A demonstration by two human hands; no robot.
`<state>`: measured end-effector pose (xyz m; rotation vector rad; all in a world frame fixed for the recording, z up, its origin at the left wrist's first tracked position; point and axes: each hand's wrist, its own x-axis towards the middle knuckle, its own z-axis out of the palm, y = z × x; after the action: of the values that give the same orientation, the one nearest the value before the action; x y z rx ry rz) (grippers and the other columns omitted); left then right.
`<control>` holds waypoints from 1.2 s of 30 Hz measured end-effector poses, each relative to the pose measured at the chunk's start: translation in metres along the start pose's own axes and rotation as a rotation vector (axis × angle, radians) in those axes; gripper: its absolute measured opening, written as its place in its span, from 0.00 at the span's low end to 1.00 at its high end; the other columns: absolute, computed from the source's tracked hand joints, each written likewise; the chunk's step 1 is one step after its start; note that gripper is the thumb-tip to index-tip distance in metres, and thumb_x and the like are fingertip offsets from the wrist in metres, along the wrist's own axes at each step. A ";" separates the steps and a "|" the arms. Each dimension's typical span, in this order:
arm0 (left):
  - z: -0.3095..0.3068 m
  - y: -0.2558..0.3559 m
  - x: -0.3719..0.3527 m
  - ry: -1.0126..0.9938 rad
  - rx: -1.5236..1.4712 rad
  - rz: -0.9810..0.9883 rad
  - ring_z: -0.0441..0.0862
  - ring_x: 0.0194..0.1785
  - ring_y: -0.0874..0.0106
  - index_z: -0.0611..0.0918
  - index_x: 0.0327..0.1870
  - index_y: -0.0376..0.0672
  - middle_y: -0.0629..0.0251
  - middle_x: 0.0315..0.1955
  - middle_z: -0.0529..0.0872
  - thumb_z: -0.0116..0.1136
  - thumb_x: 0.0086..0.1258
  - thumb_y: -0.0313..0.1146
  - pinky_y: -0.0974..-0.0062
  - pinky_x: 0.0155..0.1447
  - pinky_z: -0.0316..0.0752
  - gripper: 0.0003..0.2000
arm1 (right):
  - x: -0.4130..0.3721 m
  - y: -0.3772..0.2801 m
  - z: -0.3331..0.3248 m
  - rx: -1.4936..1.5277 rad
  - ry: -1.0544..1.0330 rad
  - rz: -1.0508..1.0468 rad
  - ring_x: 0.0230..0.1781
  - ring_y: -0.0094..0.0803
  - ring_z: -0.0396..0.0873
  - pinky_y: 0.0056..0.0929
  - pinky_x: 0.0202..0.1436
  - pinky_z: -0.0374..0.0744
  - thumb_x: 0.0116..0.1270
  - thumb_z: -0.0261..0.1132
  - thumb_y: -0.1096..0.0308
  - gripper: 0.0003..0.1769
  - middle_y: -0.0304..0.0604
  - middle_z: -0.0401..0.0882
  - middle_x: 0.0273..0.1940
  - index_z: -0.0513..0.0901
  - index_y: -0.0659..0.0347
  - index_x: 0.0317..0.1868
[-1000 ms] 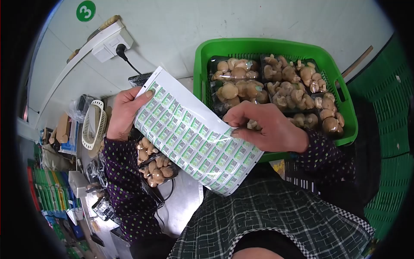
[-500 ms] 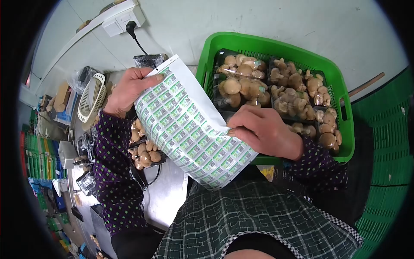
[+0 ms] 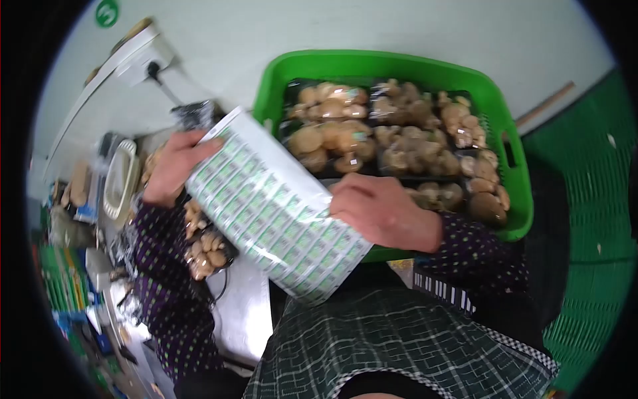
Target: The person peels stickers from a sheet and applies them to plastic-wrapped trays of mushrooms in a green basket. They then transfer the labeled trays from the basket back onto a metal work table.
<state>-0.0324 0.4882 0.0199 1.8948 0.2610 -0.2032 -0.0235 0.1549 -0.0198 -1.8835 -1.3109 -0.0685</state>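
A sheet of green-and-white stickers (image 3: 266, 206) with printed codes hangs at a slant in front of me, somewhat blurred. My left hand (image 3: 174, 166) pinches its upper left corner between thumb and fingers. At the right edge, over a blank white strip, the fingers of my right hand (image 3: 385, 209) are closed on the sheet; their tips are partly hidden. Behind that hand stands a green plastic basket (image 3: 392, 61) filled with wrapped trays of mushrooms (image 3: 415, 149). Below my left hand, another wrapped mushroom tray (image 3: 209, 253) lies partly behind the sheet.
A metal work surface (image 3: 242, 306) runs along the left. A white plastic basket (image 3: 121, 179) stands farther off there. On the wall, a black plug (image 3: 154, 70) sits in a socket, its cable hanging down. Green slatted panels (image 3: 598, 219) stand at the right.
The view has swung, so the basket, hands and sheet now appear farther left. Both hands keep hold of the sheet, and my right hand stays at its edge.
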 end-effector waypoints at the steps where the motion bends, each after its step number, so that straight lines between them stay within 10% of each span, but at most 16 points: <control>1: 0.001 -0.002 0.002 0.004 0.049 0.047 0.80 0.34 0.80 0.83 0.42 0.30 0.66 0.32 0.86 0.59 0.68 0.33 0.82 0.40 0.73 0.12 | -0.004 0.000 -0.006 -0.022 0.027 -0.029 0.33 0.37 0.79 0.28 0.34 0.78 0.58 0.65 0.76 0.05 0.44 0.76 0.33 0.79 0.60 0.36; 7: 0.001 -0.016 -0.001 0.040 -0.091 0.033 0.79 0.29 0.83 0.83 0.41 0.30 0.67 0.30 0.86 0.57 0.70 0.32 0.85 0.35 0.72 0.11 | -0.057 0.085 -0.099 0.347 0.471 0.754 0.30 0.18 0.77 0.19 0.34 0.76 0.61 0.66 0.74 0.03 0.33 0.78 0.30 0.80 0.63 0.34; 12: 0.015 -0.011 -0.001 0.040 -0.107 0.074 0.79 0.28 0.83 0.83 0.40 0.30 0.66 0.29 0.86 0.57 0.70 0.32 0.85 0.34 0.72 0.11 | -0.094 0.138 -0.114 0.317 0.414 1.096 0.28 0.23 0.77 0.21 0.32 0.75 0.57 0.70 0.70 0.07 0.36 0.80 0.27 0.81 0.65 0.32; 17: 0.028 -0.001 -0.007 0.092 -0.152 0.084 0.79 0.29 0.83 0.83 0.40 0.31 0.65 0.30 0.86 0.57 0.70 0.32 0.86 0.34 0.72 0.11 | -0.107 0.174 -0.083 -0.485 0.254 0.712 0.25 0.32 0.78 0.27 0.30 0.76 0.53 0.71 0.66 0.11 0.45 0.79 0.26 0.80 0.64 0.31; 23: 0.011 -0.015 -0.030 0.080 -0.233 0.151 0.82 0.31 0.80 0.83 0.43 0.29 0.62 0.33 0.87 0.57 0.70 0.31 0.84 0.38 0.76 0.11 | -0.054 0.053 -0.018 0.707 0.055 0.428 0.38 0.22 0.79 0.21 0.40 0.78 0.59 0.70 0.73 0.11 0.36 0.80 0.40 0.75 0.61 0.36; 36: 0.008 -0.021 -0.020 0.187 -0.297 -0.044 0.83 0.33 0.80 0.83 0.46 0.32 0.63 0.34 0.87 0.59 0.69 0.31 0.84 0.39 0.77 0.11 | 0.004 0.081 -0.012 0.876 -0.389 0.378 0.42 0.23 0.79 0.23 0.48 0.78 0.61 0.64 0.81 0.12 0.39 0.79 0.40 0.74 0.65 0.45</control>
<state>-0.0570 0.4861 0.0041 1.6142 0.4360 -0.0139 0.0478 0.1400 -0.0571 -1.3527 -0.9486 0.9537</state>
